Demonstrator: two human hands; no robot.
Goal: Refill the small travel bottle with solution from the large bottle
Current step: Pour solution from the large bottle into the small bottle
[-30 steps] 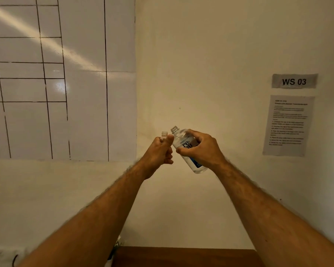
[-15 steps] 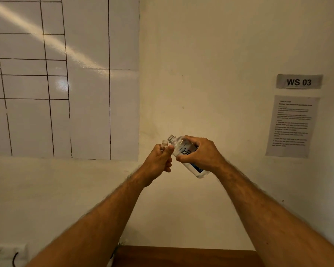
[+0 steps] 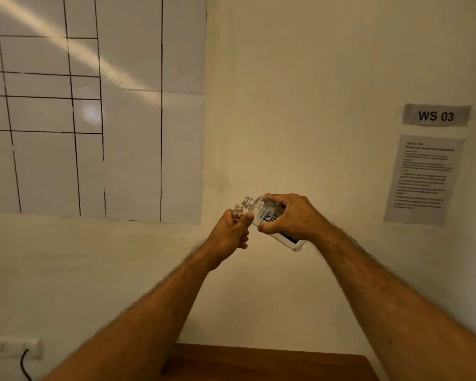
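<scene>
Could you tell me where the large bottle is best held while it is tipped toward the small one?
Around its labelled body, from above, as the right hand does: the large bottle lies tilted, open neck toward the small bottle.

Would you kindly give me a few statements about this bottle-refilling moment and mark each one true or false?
1. The right hand holds the large bottle tilted, neck toward the small travel bottle. True.
2. The left hand is empty. False: it grips the small travel bottle.
3. Both bottles have their caps on. False: both threaded necks are bare and open.
4. The sign on the wall reads "WS 03". True.
5. The large bottle stands on the wooden table. False: it is held in the air above it.
</scene>
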